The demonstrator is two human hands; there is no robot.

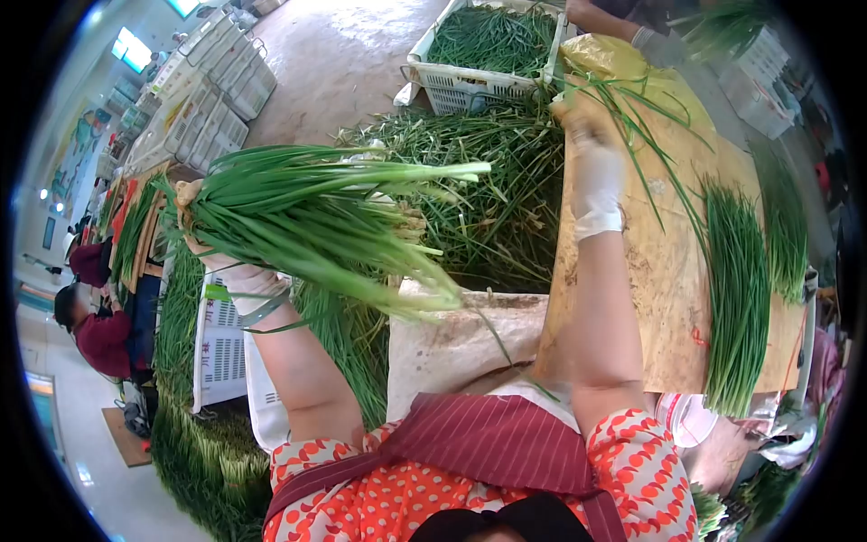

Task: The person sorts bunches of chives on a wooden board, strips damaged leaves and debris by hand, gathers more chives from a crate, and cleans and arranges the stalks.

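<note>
My left hand, in a pale glove, is closed around a large bunch of garlic chives at the left. The chives' pale cut ends fan out to the right, and the leaves partly hide my fingers. My gloved right hand is over the left edge of a wooden board. Motion smears its fingers, so I cannot make out whether they hold anything. A few loose chive leaves lie just right of it. Farther right, a neat bundle of chives lies on the board.
Between my arms is a heap of loose chive trimmings. Behind it stands a white crate of chives. Stacked crates stand at back left. People in dark red work at far left; another person's arm shows at top right.
</note>
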